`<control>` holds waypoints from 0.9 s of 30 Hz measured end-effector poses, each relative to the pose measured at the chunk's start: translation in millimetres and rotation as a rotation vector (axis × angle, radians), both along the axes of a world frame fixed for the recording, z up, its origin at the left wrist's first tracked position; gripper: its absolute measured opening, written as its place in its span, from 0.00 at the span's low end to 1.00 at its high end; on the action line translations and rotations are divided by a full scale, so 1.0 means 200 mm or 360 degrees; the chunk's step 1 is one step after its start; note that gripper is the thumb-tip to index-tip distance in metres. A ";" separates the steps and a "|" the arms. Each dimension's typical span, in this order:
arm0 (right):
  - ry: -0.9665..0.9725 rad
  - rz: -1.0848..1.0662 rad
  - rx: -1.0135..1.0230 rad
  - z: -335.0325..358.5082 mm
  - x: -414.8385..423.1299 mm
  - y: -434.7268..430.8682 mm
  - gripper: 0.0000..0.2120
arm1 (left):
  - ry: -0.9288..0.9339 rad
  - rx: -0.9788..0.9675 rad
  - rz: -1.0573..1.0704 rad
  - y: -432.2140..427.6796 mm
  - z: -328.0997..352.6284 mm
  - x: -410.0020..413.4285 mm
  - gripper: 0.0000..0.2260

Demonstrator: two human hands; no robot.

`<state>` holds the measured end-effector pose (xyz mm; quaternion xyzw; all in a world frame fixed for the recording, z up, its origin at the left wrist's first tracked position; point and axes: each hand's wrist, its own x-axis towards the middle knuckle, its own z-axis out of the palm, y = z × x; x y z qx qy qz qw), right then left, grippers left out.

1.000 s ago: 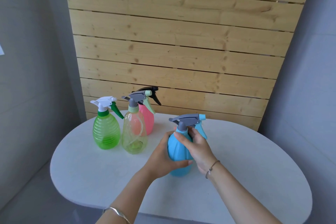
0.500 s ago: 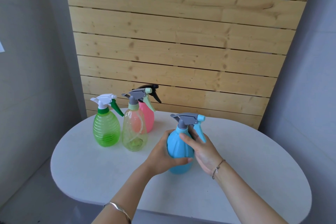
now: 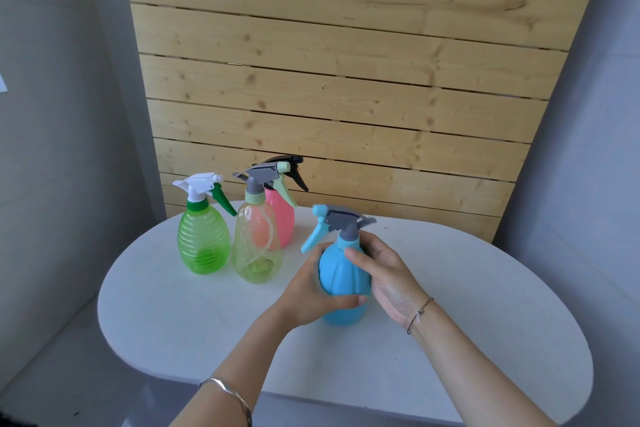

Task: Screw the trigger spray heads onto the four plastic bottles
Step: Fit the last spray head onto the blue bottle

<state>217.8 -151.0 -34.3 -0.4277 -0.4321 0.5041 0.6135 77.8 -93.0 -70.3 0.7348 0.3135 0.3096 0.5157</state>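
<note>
The blue bottle (image 3: 341, 274) stands upright near the middle of the white table (image 3: 467, 305), its grey spray head (image 3: 343, 222) seated on the neck with the light-blue trigger pointing left. The left hand (image 3: 311, 291) wraps round the bottle's body, thumb lying across its lower front. The right hand (image 3: 384, 274) curls round the shoulder just under the collar, thumb on the front.

Bare tabletop lies open to the right of the bottle and in front of it, down to the rounded near edge. On the left, three more bottles stand grouped towards the far edge, each with a head on: a green bottle (image 3: 203, 243), a clear yellow bottle (image 3: 256, 246) just beside it, and a pink bottle (image 3: 284, 222) behind the yellow one. The blue trigger tip comes near the yellow bottle but stays apart from it.

A wooden slat wall (image 3: 346, 80) rises behind the table, with grey walls on both sides.
</note>
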 end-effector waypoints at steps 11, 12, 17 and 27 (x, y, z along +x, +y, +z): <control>-0.0099 -0.0024 -0.0020 0.01 0.00 0.00 0.20 | 0.0042 0.0018 0.0009 0.00 0.00 0.00 0.37; -0.0066 -0.0042 -0.0020 0.01 0.00 -0.01 0.21 | 0.0045 0.0019 0.0010 -0.01 0.00 0.00 0.38; -0.0445 -0.0096 -0.0009 0.01 -0.03 -0.01 0.12 | 0.0049 0.0022 0.0029 -0.02 0.01 0.00 0.37; -0.0108 -0.0258 0.0102 0.20 0.03 -0.03 0.16 | 0.0009 -0.0161 -0.0128 -0.04 0.19 -0.04 0.37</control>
